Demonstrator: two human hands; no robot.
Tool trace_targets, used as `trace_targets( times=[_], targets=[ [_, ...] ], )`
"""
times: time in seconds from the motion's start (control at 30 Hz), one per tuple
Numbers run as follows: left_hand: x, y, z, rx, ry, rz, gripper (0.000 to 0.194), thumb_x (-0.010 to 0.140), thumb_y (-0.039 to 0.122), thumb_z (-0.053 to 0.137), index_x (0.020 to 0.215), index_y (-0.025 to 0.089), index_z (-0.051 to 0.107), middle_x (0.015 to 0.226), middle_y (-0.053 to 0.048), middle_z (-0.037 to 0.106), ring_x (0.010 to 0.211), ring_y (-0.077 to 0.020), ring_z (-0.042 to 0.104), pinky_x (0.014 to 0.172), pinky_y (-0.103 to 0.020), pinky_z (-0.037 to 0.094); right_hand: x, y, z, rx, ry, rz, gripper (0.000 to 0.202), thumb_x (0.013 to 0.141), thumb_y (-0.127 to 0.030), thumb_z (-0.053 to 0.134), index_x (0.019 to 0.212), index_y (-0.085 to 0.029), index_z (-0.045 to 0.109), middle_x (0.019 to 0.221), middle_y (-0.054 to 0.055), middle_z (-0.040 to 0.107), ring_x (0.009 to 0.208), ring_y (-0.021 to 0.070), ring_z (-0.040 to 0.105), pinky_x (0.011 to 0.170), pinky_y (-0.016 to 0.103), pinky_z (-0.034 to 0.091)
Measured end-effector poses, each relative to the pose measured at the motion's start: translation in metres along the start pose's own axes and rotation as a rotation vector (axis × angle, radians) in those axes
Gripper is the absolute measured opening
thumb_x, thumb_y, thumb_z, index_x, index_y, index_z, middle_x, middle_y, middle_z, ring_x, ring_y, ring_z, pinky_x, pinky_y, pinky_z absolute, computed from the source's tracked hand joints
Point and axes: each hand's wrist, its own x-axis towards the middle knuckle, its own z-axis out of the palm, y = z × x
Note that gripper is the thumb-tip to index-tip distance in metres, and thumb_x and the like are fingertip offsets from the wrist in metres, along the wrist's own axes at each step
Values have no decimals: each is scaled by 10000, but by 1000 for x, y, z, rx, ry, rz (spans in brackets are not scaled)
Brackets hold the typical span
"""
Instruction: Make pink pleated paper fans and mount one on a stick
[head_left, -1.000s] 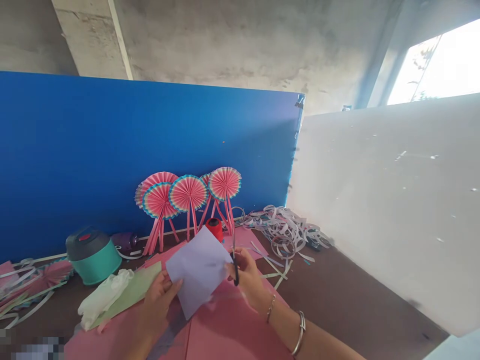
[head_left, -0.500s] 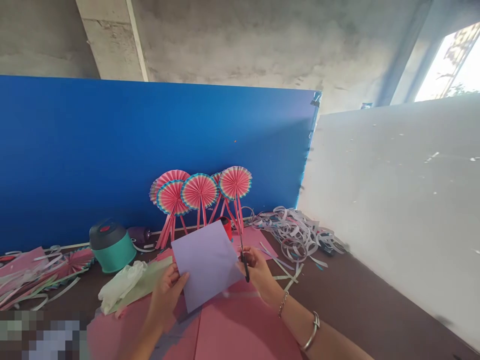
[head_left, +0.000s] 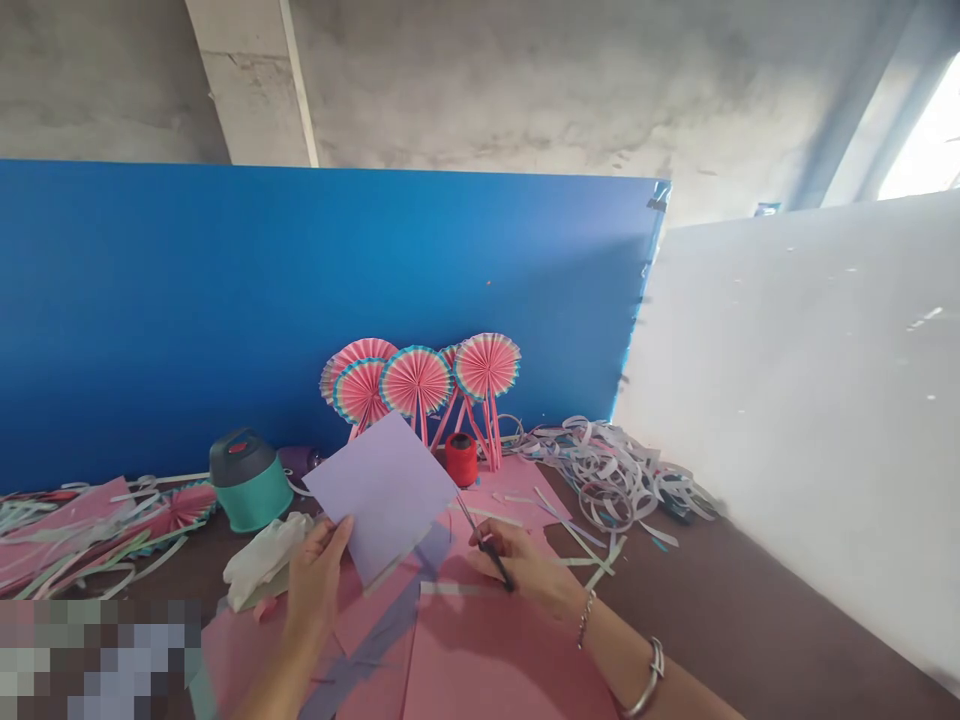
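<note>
A square sheet of lilac paper (head_left: 386, 490) is tilted up above the table, pinched at its lower left side by my left hand (head_left: 319, 560). My right hand (head_left: 525, 565) is closed on a pair of black-handled scissors (head_left: 491, 555). The scissors' tips point up and left, close to the sheet's right corner; I cannot tell whether they touch it. Below both hands lie large sheets of pink paper (head_left: 502, 650), with a pale strip along one edge.
Pleated pink paper fans (head_left: 416, 385) stand against a blue panel (head_left: 480, 250). A red thread spool (head_left: 460, 460), a green-and-grey container (head_left: 251, 480) and a white plastic bag (head_left: 266, 560) stand behind. Curled paper strips (head_left: 607, 475) pile up at right. A white wall (head_left: 810, 380) bounds the right.
The lilac sheet has moved left and up with my left hand. The scissors have come away from its right edge and tipped leftward. The view has shifted, uncovering the red spool.
</note>
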Motion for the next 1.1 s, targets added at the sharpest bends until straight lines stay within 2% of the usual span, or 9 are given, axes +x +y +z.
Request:
trace_targets(
  times=[0.2, 0.33, 0.67, 0.83, 1.1],
  targets=[
    [-3, 5, 3, 76, -5, -9, 367, 596, 538, 712, 727, 200, 661, 832, -30, 698, 887, -267, 601, 743, -332, 479, -2, -2, 3, -4, 5, -31, 288, 706, -461, 688, 836, -231, 573, 574, -73, 407, 507, 86, 331, 468, 213, 234],
    [-4, 7, 4, 46, -24, -22, 399, 575, 538, 725, 768, 192, 674, 830, -38, 706, 881, -260, 607, 753, -333, 484, -1, 0, 1, -21, 26, -46, 296, 697, -468, 692, 841, -235, 580, 568, -76, 405, 496, 86, 328, 466, 215, 239],
    [-2, 4, 4, 69, -15, -19, 390, 562, 541, 725, 713, 186, 669, 802, -46, 703, 884, -276, 611, 745, -342, 493, 1, 2, 0, -40, 36, -53, 272, 704, -441, 683, 840, -231, 576, 554, -79, 403, 481, 87, 338, 456, 219, 251],
    [-2, 2, 4, 54, -12, -31, 422, 575, 522, 728, 822, 183, 689, 873, -48, 715, 940, -278, 601, 776, -343, 494, 2, 2, 0, -51, 39, -65, 275, 715, -449, 673, 845, -230, 569, 562, -76, 390, 495, 87, 318, 467, 221, 244],
    [1, -4, 2, 36, -31, -52, 444, 587, 523, 729, 852, 170, 682, 899, -56, 708, 931, -260, 599, 757, -316, 487, 0, -4, 1, -56, 37, -40, 313, 694, -461, 682, 842, -214, 558, 557, -77, 395, 487, 82, 319, 465, 223, 233]
  ],
)
